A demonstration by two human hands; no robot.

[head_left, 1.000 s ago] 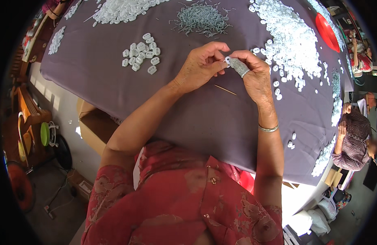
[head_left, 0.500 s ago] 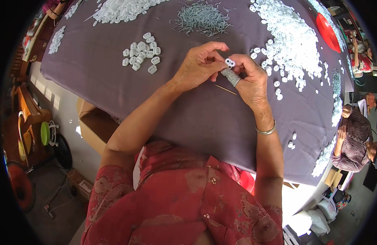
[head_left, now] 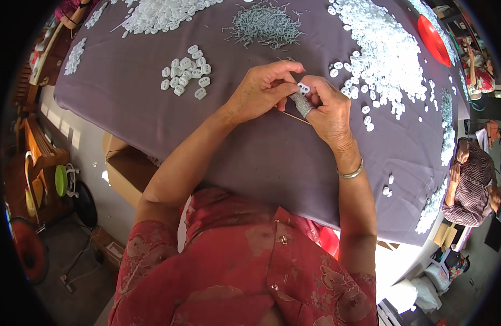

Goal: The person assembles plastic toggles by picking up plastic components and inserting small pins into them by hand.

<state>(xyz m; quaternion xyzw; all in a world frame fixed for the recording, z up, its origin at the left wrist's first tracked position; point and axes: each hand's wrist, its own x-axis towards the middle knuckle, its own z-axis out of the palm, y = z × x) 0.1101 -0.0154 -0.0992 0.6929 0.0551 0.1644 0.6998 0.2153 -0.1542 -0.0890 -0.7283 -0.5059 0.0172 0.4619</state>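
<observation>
Over the table, my right hand point(head_left: 331, 108) is closed around a small white oval plastic piece point(head_left: 303, 88) with two dark holes, gripped between thumb and index finger. Grey wrapping point(head_left: 301, 103) covers the right thumb. Meeting it from the left, my left hand point(head_left: 264, 89) has its thumb tip against the piece and its index finger arched above; its other fingers curl in, and anything else inside them is hidden. A thin wooden stick point(head_left: 295, 116) lies on the cloth just below both hands. Left of my hands sits a small cluster of similar white pieces point(head_left: 185, 72).
Small grey metal pieces, apparently springs, form a heap point(head_left: 265, 25) beyond my hands. Large white piles point(head_left: 389, 54) point(head_left: 162, 15) lie at the far right and far left on the dark tablecloth point(head_left: 250, 157). A red dish point(head_left: 433, 41) stands far right. Another person point(head_left: 467, 185) sits at right.
Both hands have shifted slightly down and left, staying together at the white piece. The whole view has also drifted a little.
</observation>
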